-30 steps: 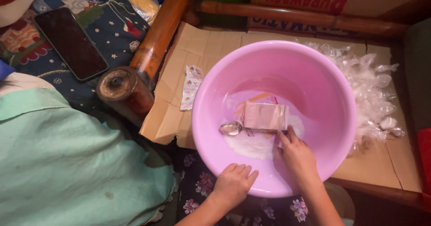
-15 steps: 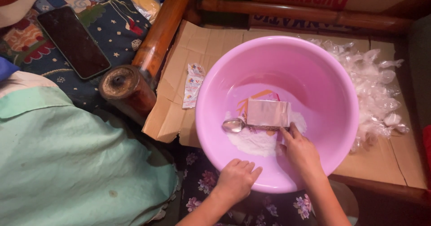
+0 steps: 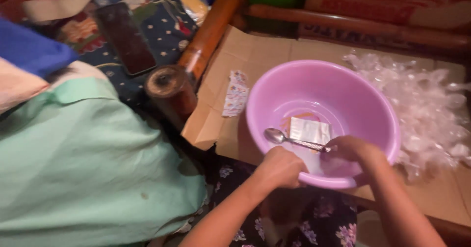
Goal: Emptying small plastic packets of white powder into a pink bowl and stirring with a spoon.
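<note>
your right hand [image 3: 351, 149] is closed on the handle end of the metal spoon [image 3: 294, 140], which lies inside the pink plastic basin [image 3: 382, 114], bowl end toward 9 o'clock. your left hand [image 3: 280, 166] is curled over the basin's near rim at 6 o'clock — steadying it. a small white packet [image 3: 309, 129] rests in the basin just past the spoon. judged: spoon stiff, light, slick — hold it mid-handle. basin light, slightly flexible — hold it at the rim.

Right of centre, the right hand [image 3: 351, 149] holds a metal spoon [image 3: 294, 140] inside a pink plastic basin [image 3: 365, 97]; the left hand [image 3: 280, 166] grips its near rim.
</note>
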